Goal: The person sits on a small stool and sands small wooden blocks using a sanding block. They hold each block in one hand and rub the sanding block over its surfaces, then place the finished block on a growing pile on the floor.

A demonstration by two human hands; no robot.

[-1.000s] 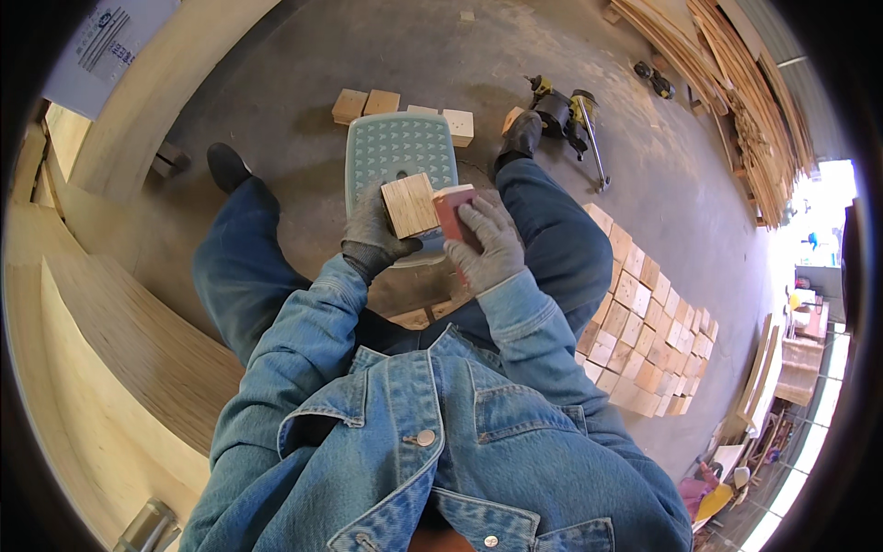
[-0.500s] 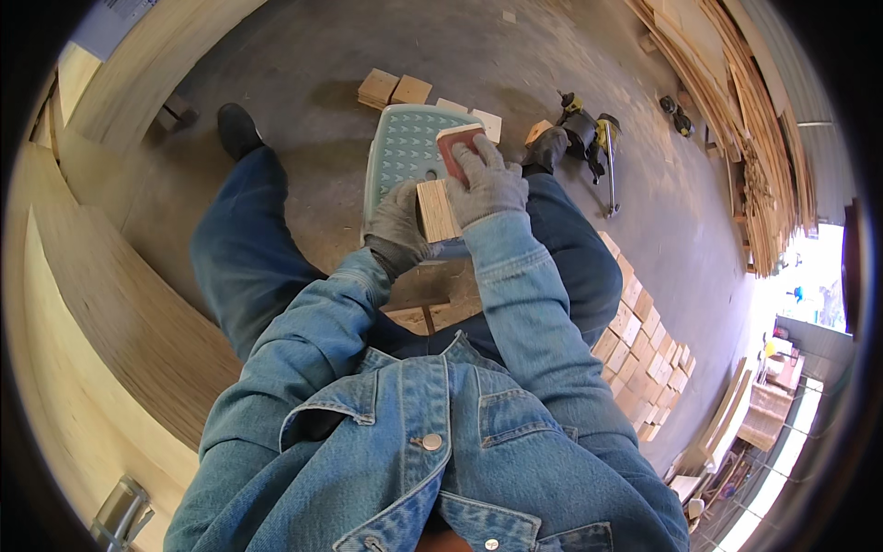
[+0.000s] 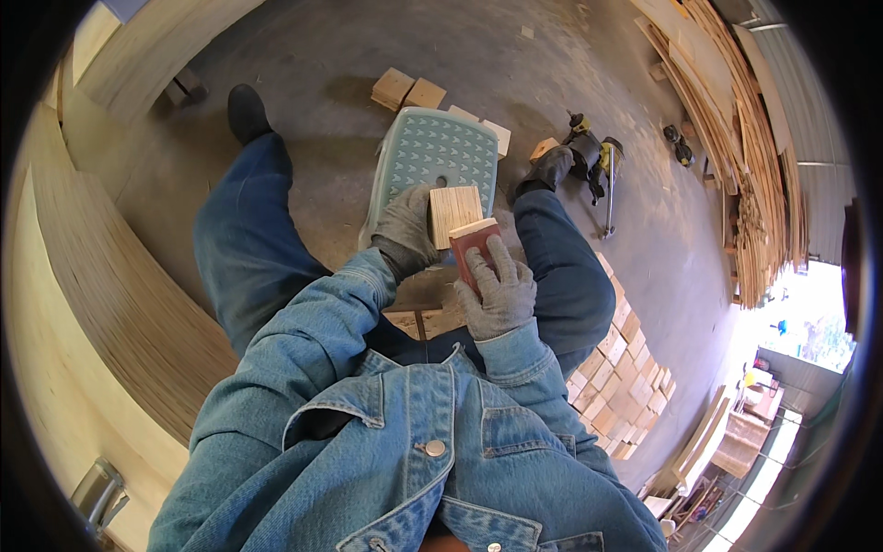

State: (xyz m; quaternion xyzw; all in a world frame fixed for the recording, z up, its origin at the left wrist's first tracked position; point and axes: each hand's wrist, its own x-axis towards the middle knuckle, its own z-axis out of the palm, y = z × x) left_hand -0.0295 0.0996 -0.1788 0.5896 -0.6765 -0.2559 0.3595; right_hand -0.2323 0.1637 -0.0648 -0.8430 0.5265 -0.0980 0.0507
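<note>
While your left hand (image 3: 405,230) grips the wooden block (image 3: 454,213) over the green stool (image 3: 440,147), your right hand (image 3: 499,293) clamps the red sanding block (image 3: 475,247) against its near edge; sanding looks midway, with finished blocks (image 3: 630,377) stacked to your right.

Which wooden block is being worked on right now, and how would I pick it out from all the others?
Find the pale green plastic stool between the seated person's knees. Just over its near edge, the gloved left hand grips a square wooden block, with a red sanding block in the right hand against its near edge. It alone is held up; every other block lies on the floor.
</note>
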